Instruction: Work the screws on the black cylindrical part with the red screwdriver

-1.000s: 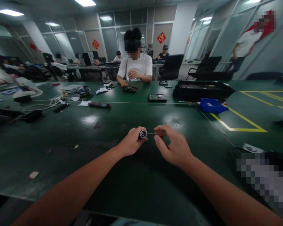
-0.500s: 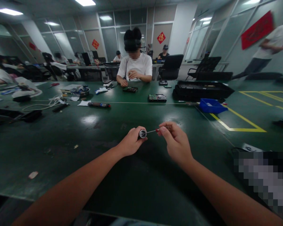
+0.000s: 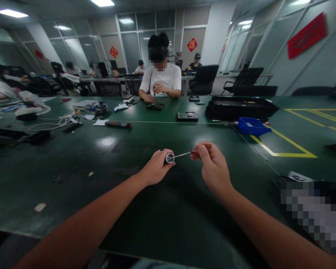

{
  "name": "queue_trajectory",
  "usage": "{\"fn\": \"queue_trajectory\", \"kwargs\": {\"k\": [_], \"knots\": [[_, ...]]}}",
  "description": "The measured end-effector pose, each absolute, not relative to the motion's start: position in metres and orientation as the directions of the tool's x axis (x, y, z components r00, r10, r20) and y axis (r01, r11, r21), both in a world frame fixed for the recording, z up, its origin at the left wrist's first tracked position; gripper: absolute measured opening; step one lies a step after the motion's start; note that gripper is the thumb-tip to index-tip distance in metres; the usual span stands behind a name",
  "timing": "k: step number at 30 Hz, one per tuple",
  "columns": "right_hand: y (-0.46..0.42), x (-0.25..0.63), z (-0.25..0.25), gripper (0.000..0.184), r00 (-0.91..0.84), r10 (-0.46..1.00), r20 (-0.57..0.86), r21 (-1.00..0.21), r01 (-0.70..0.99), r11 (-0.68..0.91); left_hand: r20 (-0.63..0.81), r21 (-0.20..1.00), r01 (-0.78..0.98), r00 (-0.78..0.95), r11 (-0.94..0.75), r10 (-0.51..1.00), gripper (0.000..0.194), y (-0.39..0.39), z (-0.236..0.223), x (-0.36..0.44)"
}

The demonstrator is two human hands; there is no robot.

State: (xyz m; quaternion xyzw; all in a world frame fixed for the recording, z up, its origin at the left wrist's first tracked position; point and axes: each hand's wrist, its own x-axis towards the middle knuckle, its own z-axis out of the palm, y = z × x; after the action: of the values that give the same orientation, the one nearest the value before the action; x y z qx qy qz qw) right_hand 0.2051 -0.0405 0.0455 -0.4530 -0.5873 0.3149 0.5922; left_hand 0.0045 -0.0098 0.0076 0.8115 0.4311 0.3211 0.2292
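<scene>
My left hand [image 3: 156,167] is closed around a dark cylindrical part [image 3: 170,158], whose round, silver-rimmed open end faces me. Some detail shows inside that end, too small to make out. In my right hand [image 3: 213,164] is a screwdriver [image 3: 182,154], gripped by its reddish handle between thumb and fingers. Its thin metal shaft points left, with the tip at the mouth of the cylinder. Most of the handle is hidden by my fingers. Both hands are above the green table [image 3: 145,224].
Across the table sits a person [image 3: 161,80] in a white shirt, hands at a circuit-board device [image 3: 155,106]. A hard drive [image 3: 187,116], a blue bin [image 3: 253,126] and a long black tray [image 3: 240,107] lie beyond my hands. Another screwdriver-like tool [image 3: 118,124] lies left, near white cables [image 3: 54,122].
My right hand has shifted slightly right and up, and more of the screwdriver's shaft shows outside the cylinder. My left hand stays nearly still. A standing person at the far right has left the view.
</scene>
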Motion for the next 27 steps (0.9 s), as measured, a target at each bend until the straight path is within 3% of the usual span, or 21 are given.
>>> {"fn": "queue_trajectory", "kwargs": {"k": [13, 19, 23, 27], "knots": [[-0.051, 0.206, 0.049, 0.018, -0.096, 0.836, 0.540, -0.650, 0.584, 0.487, 0.312, 0.649, 0.561, 0.420, -0.514, 0.852, 0.014, -0.007, 0.003, 0.003], [-0.050, 0.207, 0.045, 0.040, -0.109, 0.797, 0.594, -0.495, 0.732, 0.469, 0.294, 0.652, 0.573, 0.412, -0.497, 0.862, 0.014, -0.003, -0.001, 0.002], [-0.050, 0.206, 0.044, 0.040, -0.110, 0.799, 0.591, -0.485, 0.743, 0.461, 0.300, 0.640, 0.576, 0.422, -0.508, 0.856, 0.014, -0.003, -0.001, 0.002], [-0.051, 0.205, 0.047, 0.018, -0.162, 0.826, 0.539, -0.560, 0.664, 0.495, 0.299, 0.641, 0.574, 0.424, -0.509, 0.855, 0.013, -0.005, 0.001, 0.003]]}}
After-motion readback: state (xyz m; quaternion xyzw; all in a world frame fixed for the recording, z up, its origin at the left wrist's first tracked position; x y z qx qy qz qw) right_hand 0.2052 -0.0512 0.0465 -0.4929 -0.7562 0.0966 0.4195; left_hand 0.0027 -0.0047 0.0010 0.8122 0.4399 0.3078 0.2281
